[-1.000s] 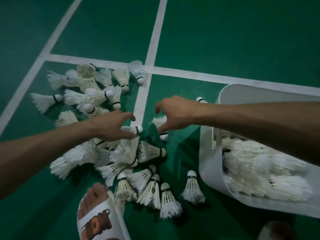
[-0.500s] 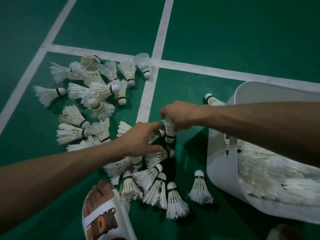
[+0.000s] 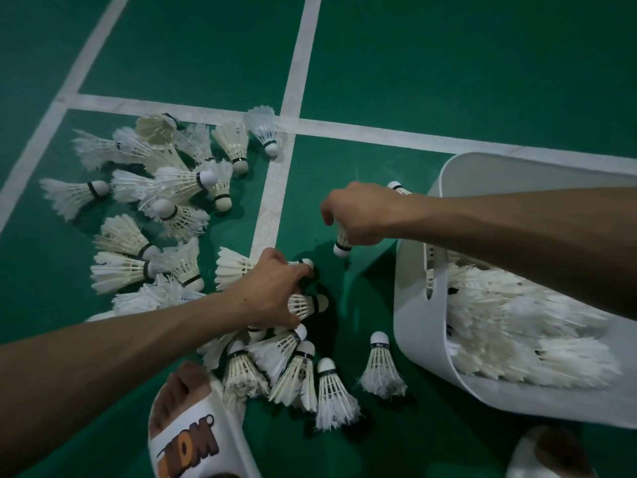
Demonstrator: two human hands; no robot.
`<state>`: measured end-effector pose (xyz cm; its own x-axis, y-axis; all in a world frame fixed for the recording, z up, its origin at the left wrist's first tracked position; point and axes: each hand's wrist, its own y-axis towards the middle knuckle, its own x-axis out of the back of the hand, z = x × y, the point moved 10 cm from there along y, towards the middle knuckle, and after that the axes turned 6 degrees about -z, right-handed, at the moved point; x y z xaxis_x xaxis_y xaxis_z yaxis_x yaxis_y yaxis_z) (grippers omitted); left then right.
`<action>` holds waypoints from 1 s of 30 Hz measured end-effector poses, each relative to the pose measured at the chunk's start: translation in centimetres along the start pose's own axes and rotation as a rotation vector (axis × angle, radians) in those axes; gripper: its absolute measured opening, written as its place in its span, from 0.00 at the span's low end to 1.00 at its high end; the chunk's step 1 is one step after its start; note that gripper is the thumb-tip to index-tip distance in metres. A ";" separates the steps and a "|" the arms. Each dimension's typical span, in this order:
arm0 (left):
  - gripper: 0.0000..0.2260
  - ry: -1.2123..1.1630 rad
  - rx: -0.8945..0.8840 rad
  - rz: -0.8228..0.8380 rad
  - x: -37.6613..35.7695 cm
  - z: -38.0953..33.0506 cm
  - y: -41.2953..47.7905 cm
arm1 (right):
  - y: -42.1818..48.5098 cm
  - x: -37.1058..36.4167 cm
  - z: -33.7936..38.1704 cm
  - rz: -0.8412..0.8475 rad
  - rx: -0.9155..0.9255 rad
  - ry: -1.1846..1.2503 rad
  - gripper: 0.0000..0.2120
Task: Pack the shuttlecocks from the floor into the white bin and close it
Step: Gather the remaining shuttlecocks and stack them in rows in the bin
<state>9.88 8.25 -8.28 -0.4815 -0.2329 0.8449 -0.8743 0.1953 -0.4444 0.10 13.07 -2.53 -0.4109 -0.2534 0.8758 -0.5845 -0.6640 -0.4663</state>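
Observation:
Several white feather shuttlecocks (image 3: 172, 188) lie scattered on the green court floor at the left and centre. The white bin (image 3: 424, 326) stands tilted at the right, holding several shuttlecocks (image 3: 524, 332). My right hand (image 3: 362, 215) is shut on one shuttlecock (image 3: 342, 246), cork end down, lifted above the floor just left of the bin. My left hand (image 3: 272, 294) is closed on a shuttlecock (image 3: 234, 267) in the middle pile, its cork poking out past my fingers. Another shuttlecock (image 3: 306, 304) lies under that hand.
White court lines (image 3: 300, 74) cross the floor. My left foot in a white slide sandal (image 3: 186, 436) is at the bottom, touching the nearest shuttlecocks. My other foot (image 3: 548, 457) shows at the bottom right. One shuttlecock (image 3: 381, 369) stands alone beside the bin.
My right hand has closed on a shuttlecock and lifted it slightly. My left hand moved right from the left pile to the centre pile and closed on a shuttlecock.

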 end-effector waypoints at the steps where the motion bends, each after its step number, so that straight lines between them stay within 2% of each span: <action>1: 0.35 -0.020 0.004 -0.014 0.2 0.1 0.2 | -0.2 0.2 -0.2 -0.017 -0.013 0.014 0.17; 5: 0.35 -0.213 0.054 -0.126 2.9 0.7 0.4 | -1.1 2.6 -0.5 -0.170 -0.040 0.121 0.16; 8: 0.34 -0.343 0.105 -0.189 5.8 1.0 -0.1 | -2.8 5.7 -1.2 -0.292 -0.062 0.304 0.21; 14: 0.20 -0.613 0.098 -0.347 11.5 -1.0 -0.8 | -8.6 10.3 -4.8 -0.491 -0.154 0.557 0.18; 19: 0.15 -0.689 0.055 -0.356 14.4 -4.6 -1.6 | -13.1 11.7 -8.1 -0.634 -0.220 0.662 0.16; 24: 0.14 -0.727 0.024 -0.385 17.9 -8.1 -2.9 | -18.3 13.0 -11.0 -0.778 -0.251 0.762 0.17; 30: 0.15 -0.839 -0.075 -0.413 22.3 -13.2 -3.8 | -23.6 11.6 -15.3 -0.806 -0.358 0.796 0.18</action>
<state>3.30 14.93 16.19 -0.0467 -0.9026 0.4279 -0.9936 -0.0020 -0.1126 -1.62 36.58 16.69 -0.0806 0.7400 0.6678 -0.9841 -0.1655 0.0645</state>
